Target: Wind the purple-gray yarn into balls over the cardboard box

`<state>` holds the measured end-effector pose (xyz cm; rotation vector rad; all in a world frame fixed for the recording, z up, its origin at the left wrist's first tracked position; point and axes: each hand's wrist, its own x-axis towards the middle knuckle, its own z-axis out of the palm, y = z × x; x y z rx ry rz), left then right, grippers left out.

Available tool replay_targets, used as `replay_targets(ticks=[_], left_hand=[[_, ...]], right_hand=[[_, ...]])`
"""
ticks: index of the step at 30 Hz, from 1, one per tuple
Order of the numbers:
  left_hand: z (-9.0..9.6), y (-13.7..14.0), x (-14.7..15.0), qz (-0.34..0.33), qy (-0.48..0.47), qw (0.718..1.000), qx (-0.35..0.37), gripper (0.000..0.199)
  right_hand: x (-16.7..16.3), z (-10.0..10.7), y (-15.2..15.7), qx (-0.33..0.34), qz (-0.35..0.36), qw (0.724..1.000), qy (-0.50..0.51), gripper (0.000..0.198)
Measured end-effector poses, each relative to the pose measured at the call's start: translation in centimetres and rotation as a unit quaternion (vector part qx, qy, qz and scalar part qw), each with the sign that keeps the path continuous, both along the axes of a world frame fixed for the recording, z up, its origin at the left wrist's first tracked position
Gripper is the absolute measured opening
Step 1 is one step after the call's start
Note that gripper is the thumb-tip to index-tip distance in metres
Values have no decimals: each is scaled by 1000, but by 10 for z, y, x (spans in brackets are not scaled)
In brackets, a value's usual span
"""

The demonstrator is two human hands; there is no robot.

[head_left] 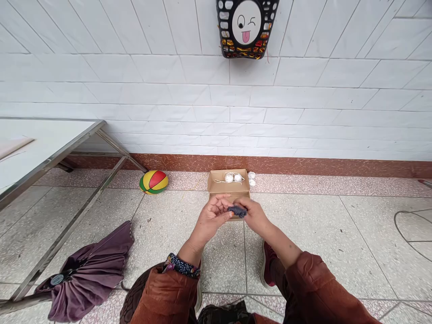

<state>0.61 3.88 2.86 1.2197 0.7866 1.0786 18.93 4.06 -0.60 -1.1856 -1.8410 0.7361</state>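
In front of me, over the near edge of the box, both hands are at a small dark grey bunched piece [238, 211], soft like cloth; its exact kind is not clear. My right hand [255, 218] is closed round its right side. With thumb and fingertips, my left hand [213, 215] pinches its left end, the other fingers loosely curled. Behind and below them stands an open cardboard box [216, 185] on the floor, partly hidden by the hands. Two white balls of string [229, 178] with a loose strand lie in its far part.
More small white balls [251, 178] sit beside the box. A striped ball [154, 182] rests left near the wall, by a metal-framed table [72, 150]. A folded purple umbrella [97, 270] lies lower left. A black basket [226, 27] hangs on the wall; a wire loop [400, 229] is at right.
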Motion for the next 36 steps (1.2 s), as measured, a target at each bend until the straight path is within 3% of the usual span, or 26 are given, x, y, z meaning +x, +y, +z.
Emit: replay_targets(ticks=[5,9,12,14,18,23,26,30,33,36], left_hand=[[-10,9,-5,114,95,988,43,41],[-10,4,-6,45,189,976,94,38],[-2,-2,-3,-30,136,988,70,39],[3,-3,-2,-33,75,996,42,42],[1,5,-5,55,28,998,12,50],[-9,11,-7,121,140,981,51,44],[-7,5,-5,59,169,981,70,43],[0,-2,-3,-37,80,996,33,49],[1,0,-5,8,11,1000,1,52],[-4,7,-9,91,14,996,1,50]], right_hand=[[-9,12,-22,46,123,990,-60,21],[5,30,-13,65,47,997,11,20],[12,24,2,45,-28,998,39,20],[8,13,5,22,-39,998,41,20],[-8,-2,-8,1,29,1000,-10,17],[-10,16,-23,41,113,992,-31,20],[2,27,-13,55,53,997,33,20],[9,17,4,30,-43,996,66,21],[-1,5,0,-7,-18,999,45,20],[-12,5,-15,-1,70,998,0,21]])
